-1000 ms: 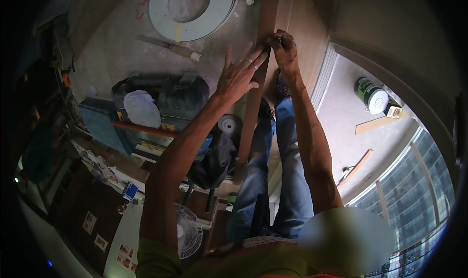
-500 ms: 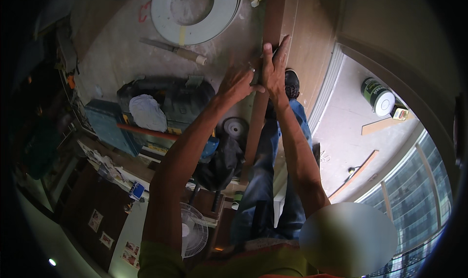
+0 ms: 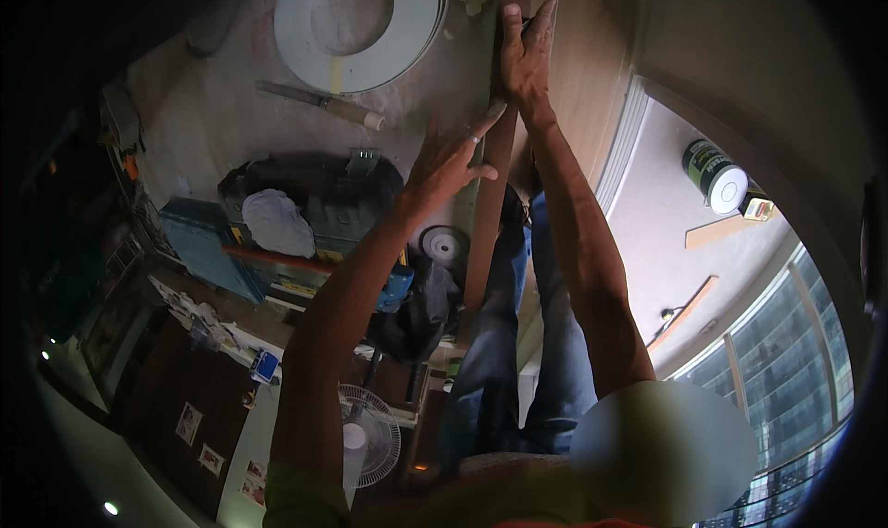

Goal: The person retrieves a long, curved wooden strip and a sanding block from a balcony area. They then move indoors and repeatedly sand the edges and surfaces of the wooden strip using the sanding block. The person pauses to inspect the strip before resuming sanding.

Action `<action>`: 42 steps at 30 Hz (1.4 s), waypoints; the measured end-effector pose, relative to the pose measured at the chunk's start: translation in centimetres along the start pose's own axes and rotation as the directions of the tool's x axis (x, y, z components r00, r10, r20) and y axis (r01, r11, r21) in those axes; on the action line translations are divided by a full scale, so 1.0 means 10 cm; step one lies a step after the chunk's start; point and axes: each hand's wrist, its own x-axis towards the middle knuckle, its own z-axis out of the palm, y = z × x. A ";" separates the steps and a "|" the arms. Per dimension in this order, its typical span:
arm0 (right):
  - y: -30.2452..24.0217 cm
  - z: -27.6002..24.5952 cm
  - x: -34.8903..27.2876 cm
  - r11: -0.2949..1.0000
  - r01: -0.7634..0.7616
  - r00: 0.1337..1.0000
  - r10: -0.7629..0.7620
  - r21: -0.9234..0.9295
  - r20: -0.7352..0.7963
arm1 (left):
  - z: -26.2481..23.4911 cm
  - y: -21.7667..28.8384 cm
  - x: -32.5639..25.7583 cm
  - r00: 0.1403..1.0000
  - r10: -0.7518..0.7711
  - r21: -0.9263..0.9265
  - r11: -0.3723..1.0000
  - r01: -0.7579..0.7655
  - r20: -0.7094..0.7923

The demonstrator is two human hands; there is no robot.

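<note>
A long, narrow brown board runs away from me beside a wider pale wood panel. My right hand lies on the far part of the board, its thumb and fingers stretched forward. A small dark patch shows between them; what it is I cannot make out. Nearer to me, my left hand is at the board's left edge, fingers spread, thumb pointing at the board and nothing seen in it. Whether its fingertips touch the edge is unclear. A ring sits on one left finger.
At the far left lie a large white coil of strip and a wooden-handled bladed tool. Nearer are a dark tool case with a pale cloth, a grey disc and a fan. A paint can stands right.
My right hand has slid farther away along the board. The left hand has turned its fingers toward the board and opened out, staying farther back. My shoe is now mostly hidden.
</note>
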 end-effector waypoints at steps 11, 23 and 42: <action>0.13 0.07 -0.10 0.977 0.090 0.996 -0.088 -0.194 0.018 | 0.03 -0.03 -0.07 0.994 -0.064 0.008 0.998 0.063 0.090; -0.24 0.10 -0.33 0.978 -0.180 0.983 0.181 -0.105 -0.001 | 0.07 -0.12 -0.11 0.983 -0.115 0.046 0.993 0.109 0.142; 0.01 -0.26 0.62 0.985 -0.143 0.990 0.144 0.096 -0.004 | -0.07 0.01 -0.03 0.974 -0.152 0.003 0.988 0.153 0.170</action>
